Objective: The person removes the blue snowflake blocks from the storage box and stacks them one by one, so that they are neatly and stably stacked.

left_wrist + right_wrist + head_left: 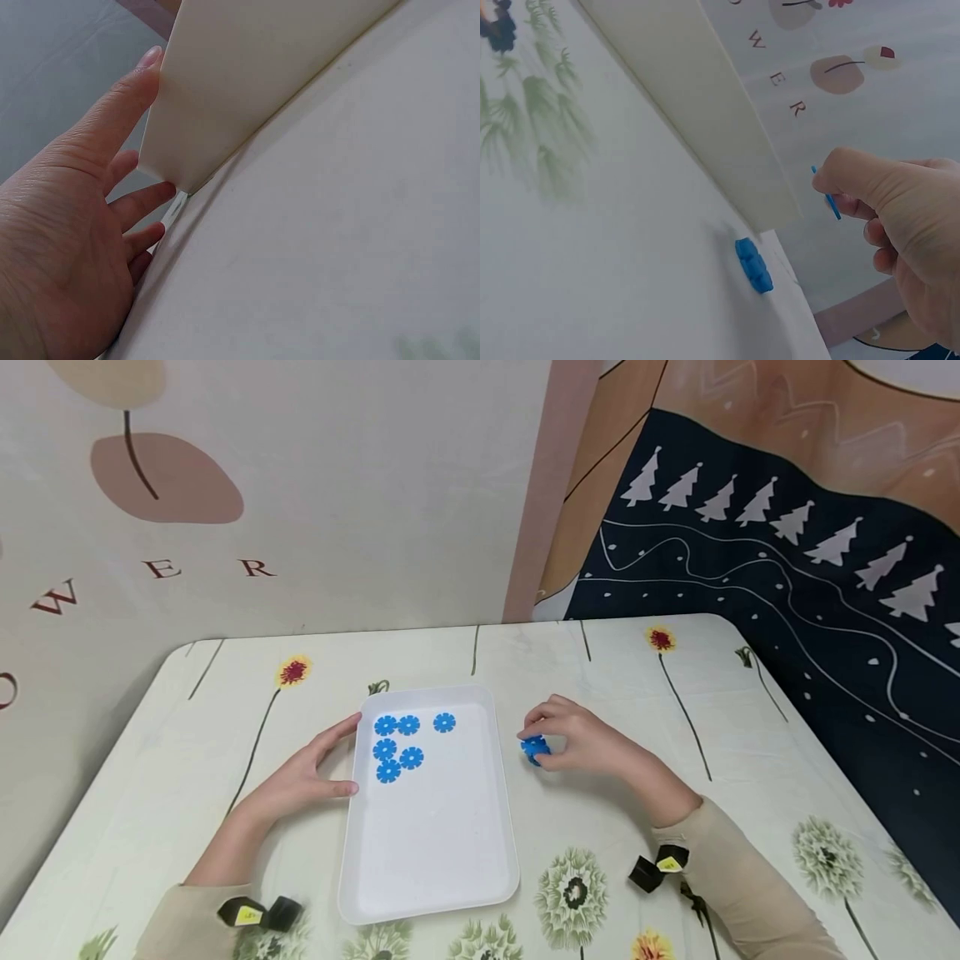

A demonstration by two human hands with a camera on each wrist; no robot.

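Several blue notched discs (411, 757), flower-shaped with a small centre hole, lie flat in the upper left part of a white tray (427, 868). My left hand (303, 781) is at the tray's left side, thumb and fingers spread apart along the rim. In the left wrist view, its fingertips meet the tray's outer wall (225, 82). To the right of the tray, my right hand (573, 735) pinches one thin blue disc (835, 209) between thumb and fingers, edge-on in the right wrist view. Below it, a lumpy blue piece (753, 265) rests on the tablecloth.
A pale flowered cloth (600, 827) covers the table. Behind it stands a light wall (375, 527) with printed letters, and on the right hangs a dark fabric (750, 552) with tree shapes. Each sleeve carries a small black strap device (648, 874) at the wrist.
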